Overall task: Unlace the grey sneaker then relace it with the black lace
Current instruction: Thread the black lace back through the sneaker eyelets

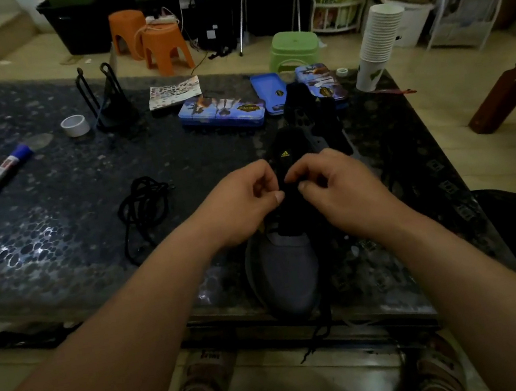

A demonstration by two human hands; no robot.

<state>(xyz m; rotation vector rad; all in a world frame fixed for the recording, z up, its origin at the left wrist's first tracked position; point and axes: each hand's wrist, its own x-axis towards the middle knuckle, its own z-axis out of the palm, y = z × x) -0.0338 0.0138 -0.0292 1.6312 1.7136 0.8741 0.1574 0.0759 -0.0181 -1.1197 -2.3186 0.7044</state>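
Note:
A grey sneaker [285, 272] lies on the dark patterned table [50, 230], its toe pointing at me over the near edge and its black tongue with a yellow logo at the far end. My left hand [241, 203] and my right hand [339, 188] sit on either side of the lacing area with curled fingers, pinching the black lace there. One black lace end [317, 335] dangles off the toe below the table edge. A second black lace [144, 207] lies in a loose coil on the table, left of my left hand.
Behind the sneaker lie another dark shoe [310, 108], blue tin cases [222, 112], a tape roll [75, 125], a glue stick [6, 169], a black wire stand [107, 97] and stacked paper cups [377, 42]. Orange stools [155, 41] and a green stool [293, 47] stand on the floor beyond.

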